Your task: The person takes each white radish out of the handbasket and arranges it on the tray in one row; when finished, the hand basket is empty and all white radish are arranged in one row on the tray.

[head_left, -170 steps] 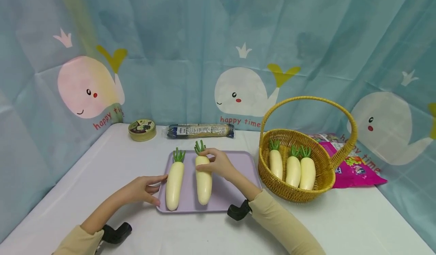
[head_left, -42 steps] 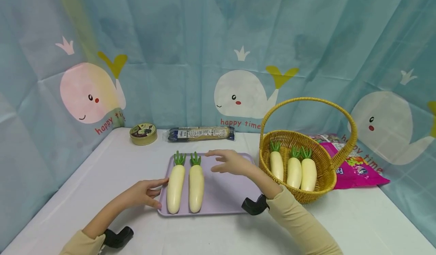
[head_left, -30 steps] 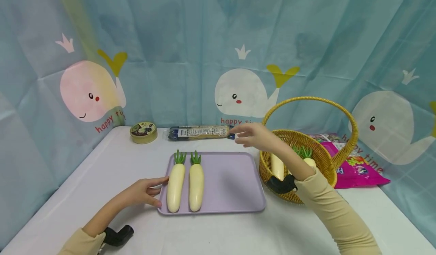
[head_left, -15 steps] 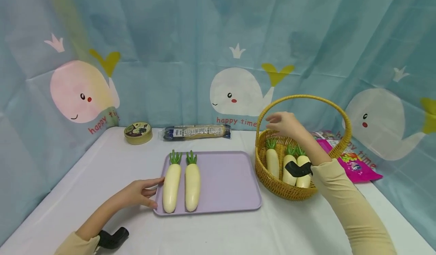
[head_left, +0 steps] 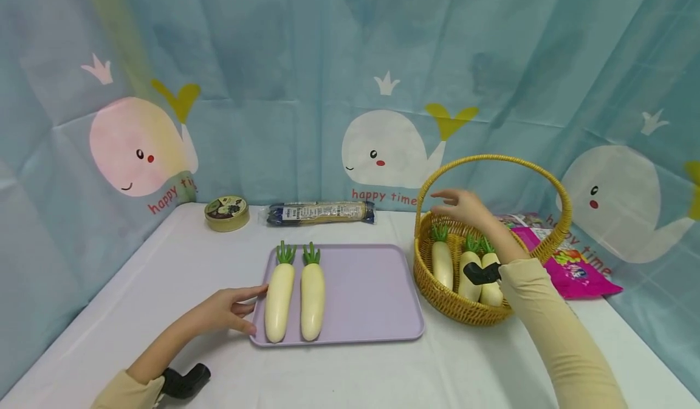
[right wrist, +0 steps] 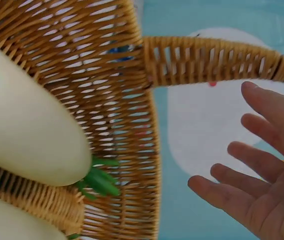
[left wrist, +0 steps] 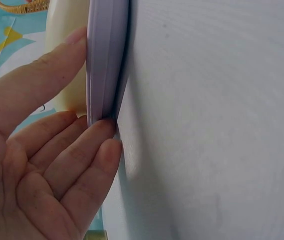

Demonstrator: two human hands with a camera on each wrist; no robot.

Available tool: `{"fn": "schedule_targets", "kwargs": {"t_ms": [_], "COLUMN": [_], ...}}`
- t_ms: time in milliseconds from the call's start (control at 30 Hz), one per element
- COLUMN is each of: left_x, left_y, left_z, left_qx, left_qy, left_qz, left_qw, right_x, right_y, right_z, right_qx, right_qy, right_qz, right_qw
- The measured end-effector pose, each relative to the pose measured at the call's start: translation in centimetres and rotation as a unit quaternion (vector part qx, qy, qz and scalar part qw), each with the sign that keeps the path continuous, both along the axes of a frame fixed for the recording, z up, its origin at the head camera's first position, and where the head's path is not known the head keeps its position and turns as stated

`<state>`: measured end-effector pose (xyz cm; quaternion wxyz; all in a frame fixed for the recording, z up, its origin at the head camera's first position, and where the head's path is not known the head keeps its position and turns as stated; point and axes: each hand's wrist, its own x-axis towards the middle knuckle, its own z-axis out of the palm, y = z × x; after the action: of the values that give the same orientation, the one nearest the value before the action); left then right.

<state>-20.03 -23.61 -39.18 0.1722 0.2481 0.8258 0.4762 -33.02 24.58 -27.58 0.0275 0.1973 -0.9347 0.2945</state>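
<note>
My left hand (head_left: 223, 312) is at the left edge of a lilac tray (head_left: 372, 293), fingers and thumb extended. In the left wrist view its fingertips and thumb meet the tray's rim (left wrist: 102, 65). Two white radishes with green tops lie side by side on the tray: one radish (head_left: 279, 302) beside my left fingers, the other radish (head_left: 312, 302) just to its right. My right hand (head_left: 465, 208) hovers over the back of a wicker basket (head_left: 448, 309), below its arched handle, fingers spread and holding nothing. Inside lie a radish (head_left: 442, 263) and two more, partly covered by my forearm.
A round tin (head_left: 226, 213) and a clear-wrapped long package (head_left: 321, 213) stand along the back by the whale-print curtain (head_left: 306, 141). Pink snack bags (head_left: 579, 275) lie behind and right of the basket. A white cloth covers the table (head_left: 350, 378).
Earlier my right hand gripped the second radish over the tray; it laid it beside the first, let go and moved right to above the basket. My left hand has stayed at the tray's edge.
</note>
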Motion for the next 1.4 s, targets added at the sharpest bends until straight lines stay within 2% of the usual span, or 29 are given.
{"fn": "schedule_targets", "kwargs": {"t_ms": [167, 433, 700, 833, 1067, 1400], "left_x": [0.0, -0.1, 0.0, 0.0, 0.0, 0.0], "left_y": [-0.1, -0.1, 0.1, 0.0, -0.1, 0.0], "left_z": [0.1, -0.1, -0.2, -0.2, -0.2, -0.2], "left_qx": [-0.001, -0.002, -0.003, 0.001, 0.003, 0.001], "left_qy": [0.003, -0.001, -0.005, -0.004, 0.001, -0.008], "left_qz": [0.003, -0.001, 0.001, 0.0, -0.002, 0.006], "left_qw": [1.0, 1.0, 1.0, 1.0, 1.0, 1.0], "right_x": [-0.8, -0.9, -1.5, -1.6, -1.5, -1.2], "right_y": [0.5, 1.0, 1.4, 1.5, 1.3, 1.1], "right_z": [-1.1, -3.2, -5.5, -5.9, -6.3, -6.4], "right_qx": [0.022, 0.041, 0.071, 0.077, 0.058, 0.091], "right_qy": [-0.009, -0.043, -0.076, -0.096, -0.146, -0.146], "right_qz": [-0.016, -0.025, -0.045, -0.049, -0.038, -0.019], "right_qw": [0.9996, 0.9979, 0.9935, 0.9912, 0.9869, 0.9848]}}
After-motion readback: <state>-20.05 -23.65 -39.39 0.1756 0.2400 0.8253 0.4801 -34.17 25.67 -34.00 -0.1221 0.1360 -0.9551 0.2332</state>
